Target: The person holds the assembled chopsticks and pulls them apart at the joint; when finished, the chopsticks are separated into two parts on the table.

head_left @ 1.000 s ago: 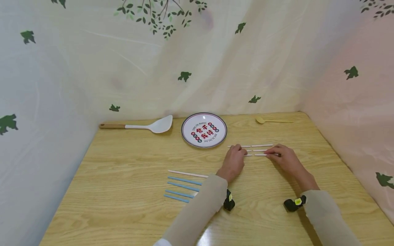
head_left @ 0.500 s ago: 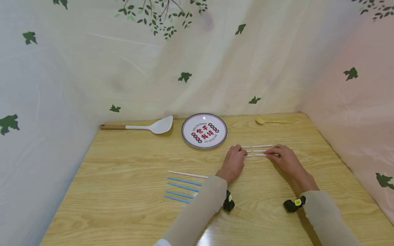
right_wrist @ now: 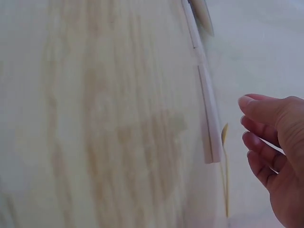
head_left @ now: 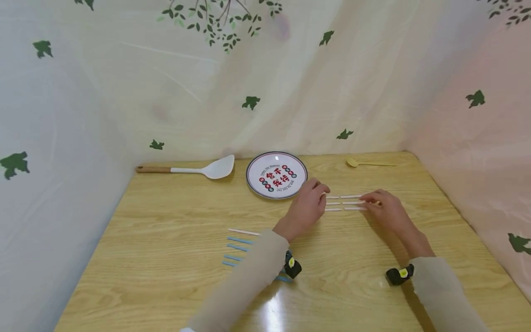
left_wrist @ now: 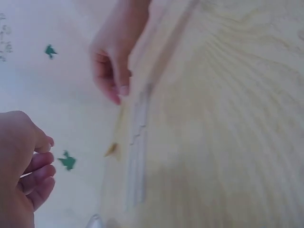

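Observation:
Three rows of slender white sticks [head_left: 350, 203], resembling chopsticks in two lengths end to end, lie on the wooden table, with a small break midway along each row. My left hand [head_left: 304, 207] hovers over their left ends, hiding them in the head view. Its fingers curl loosely around nothing in the left wrist view. At the right ends is my right hand [head_left: 383, 207]; in the right wrist view its relaxed fingers [right_wrist: 259, 128] stand apart from the sticks. Another white stick [head_left: 242, 231] and several blue sticks [head_left: 239, 240] lie at left, partly under my left sleeve.
A printed white plate [head_left: 254, 173] stands at the back, close behind my left hand. Left of it lies a white spatula [head_left: 220, 168] with a wooden handle. A small yellow spoon [head_left: 352, 162] lies at the back right. Curtain walls enclose the table's back and sides.
My left hand has let go of the white sticks and moved left and slightly up. My right fingers have loosened from the right ends. The sticks stay in place.

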Demonstrator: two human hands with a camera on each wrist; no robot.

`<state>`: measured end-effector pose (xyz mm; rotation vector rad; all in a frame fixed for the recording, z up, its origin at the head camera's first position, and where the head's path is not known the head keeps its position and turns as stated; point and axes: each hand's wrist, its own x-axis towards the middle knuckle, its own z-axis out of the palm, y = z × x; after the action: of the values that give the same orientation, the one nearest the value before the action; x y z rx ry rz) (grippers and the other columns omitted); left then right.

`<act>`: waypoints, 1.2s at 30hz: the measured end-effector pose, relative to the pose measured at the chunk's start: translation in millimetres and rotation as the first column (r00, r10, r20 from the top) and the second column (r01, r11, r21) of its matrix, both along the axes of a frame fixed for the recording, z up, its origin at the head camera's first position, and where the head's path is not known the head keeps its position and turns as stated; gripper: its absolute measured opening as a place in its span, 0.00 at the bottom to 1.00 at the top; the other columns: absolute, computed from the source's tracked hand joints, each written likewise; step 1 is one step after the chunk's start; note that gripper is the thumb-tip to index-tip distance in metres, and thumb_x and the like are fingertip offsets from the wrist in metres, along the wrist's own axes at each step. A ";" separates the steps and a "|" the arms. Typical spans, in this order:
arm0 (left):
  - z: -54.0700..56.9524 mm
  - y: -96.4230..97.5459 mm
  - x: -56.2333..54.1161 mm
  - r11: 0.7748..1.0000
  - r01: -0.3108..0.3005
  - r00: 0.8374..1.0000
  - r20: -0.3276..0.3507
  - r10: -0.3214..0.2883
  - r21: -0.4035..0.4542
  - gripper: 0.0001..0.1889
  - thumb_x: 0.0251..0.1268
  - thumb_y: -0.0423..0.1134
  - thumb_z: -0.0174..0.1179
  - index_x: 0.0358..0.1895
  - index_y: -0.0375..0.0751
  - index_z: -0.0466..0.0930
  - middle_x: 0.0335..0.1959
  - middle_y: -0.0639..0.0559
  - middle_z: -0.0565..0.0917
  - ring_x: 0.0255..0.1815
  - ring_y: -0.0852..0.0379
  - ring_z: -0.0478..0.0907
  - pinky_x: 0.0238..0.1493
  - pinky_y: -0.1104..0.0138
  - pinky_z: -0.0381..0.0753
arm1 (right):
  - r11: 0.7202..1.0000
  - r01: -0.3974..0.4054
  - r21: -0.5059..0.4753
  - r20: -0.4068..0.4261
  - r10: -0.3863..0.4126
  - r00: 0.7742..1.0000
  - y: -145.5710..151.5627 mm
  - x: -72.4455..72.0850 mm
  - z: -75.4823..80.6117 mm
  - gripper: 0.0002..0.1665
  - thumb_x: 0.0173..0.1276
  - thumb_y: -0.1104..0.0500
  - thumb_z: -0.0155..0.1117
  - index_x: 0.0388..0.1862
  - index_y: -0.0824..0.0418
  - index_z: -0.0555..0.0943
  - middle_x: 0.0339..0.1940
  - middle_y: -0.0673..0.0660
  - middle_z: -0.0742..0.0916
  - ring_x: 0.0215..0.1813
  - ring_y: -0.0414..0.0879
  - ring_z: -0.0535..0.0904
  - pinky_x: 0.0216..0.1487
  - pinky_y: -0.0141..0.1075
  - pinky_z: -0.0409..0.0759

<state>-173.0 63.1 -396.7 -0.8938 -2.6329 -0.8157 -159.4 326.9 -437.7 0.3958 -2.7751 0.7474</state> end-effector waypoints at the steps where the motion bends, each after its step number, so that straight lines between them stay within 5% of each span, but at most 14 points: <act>1: 5.1 -6.5 -0.2 1.000 0.005 1.000 -0.019 -0.004 0.025 0.10 0.69 0.33 0.51 0.45 0.42 0.82 0.40 0.52 0.76 0.40 0.58 0.72 0.44 0.70 0.73 | 1.000 0.005 -0.001 0.002 -0.005 1.000 -1.0 0.3 1.4 0.09 0.64 0.64 0.65 0.43 0.62 0.85 0.37 0.58 0.83 0.38 0.52 0.77 0.37 0.40 0.76; 11: 28.8 -87.1 -0.9 0.989 -0.044 0.990 -0.125 0.061 0.140 0.07 0.63 0.29 0.57 0.39 0.39 0.83 0.36 0.48 0.77 0.39 0.52 0.74 0.42 0.64 0.75 | 0.997 -0.064 -0.033 -0.064 0.062 0.996 -25.5 5.4 12.9 0.08 0.64 0.63 0.66 0.42 0.61 0.85 0.36 0.53 0.83 0.36 0.40 0.73 0.36 0.28 0.74; 21: 33.9 -160.5 7.6 0.971 -0.137 0.990 0.050 0.130 0.194 0.08 0.65 0.28 0.55 0.41 0.35 0.83 0.37 0.47 0.79 0.37 0.54 0.77 0.41 0.61 0.79 | 0.979 -0.168 -0.113 -0.035 0.165 0.986 -75.7 13.4 15.5 0.08 0.63 0.62 0.66 0.42 0.60 0.85 0.35 0.50 0.84 0.37 0.41 0.76 0.37 0.32 0.75; 27: 9.4 -187.8 19.3 0.990 -0.119 0.976 0.189 0.104 0.071 0.07 0.66 0.30 0.55 0.42 0.34 0.83 0.38 0.46 0.80 0.41 0.51 0.77 0.44 0.59 0.78 | 0.964 -0.225 -0.139 0.045 0.233 0.971 -110.8 21.6 8.8 0.09 0.63 0.62 0.67 0.42 0.58 0.85 0.36 0.49 0.84 0.39 0.43 0.78 0.39 0.37 0.77; 31: -13.2 -200.1 27.1 0.997 -0.051 0.959 0.277 0.066 -0.059 0.07 0.65 0.31 0.57 0.43 0.37 0.82 0.40 0.47 0.79 0.45 0.49 0.76 0.50 0.57 0.76 | 0.951 -0.263 -0.163 0.106 0.282 0.954 -131.8 27.3 3.4 0.09 0.63 0.61 0.66 0.44 0.58 0.84 0.38 0.50 0.84 0.41 0.44 0.79 0.41 0.37 0.79; 36: -29.2 -210.4 34.3 0.996 0.035 0.942 0.337 -0.005 -0.083 0.07 0.65 0.32 0.59 0.44 0.37 0.81 0.40 0.48 0.78 0.44 0.51 0.76 0.51 0.56 0.76 | 0.934 -0.301 -0.190 0.175 0.334 0.926 -154.3 33.2 -0.6 0.12 0.64 0.60 0.66 0.46 0.59 0.83 0.38 0.50 0.83 0.41 0.43 0.78 0.44 0.36 0.79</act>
<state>-138.6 -147.3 -425.9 -0.8710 -2.9788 -0.9385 -126.3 172.6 -438.3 0.7935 -2.8435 1.1384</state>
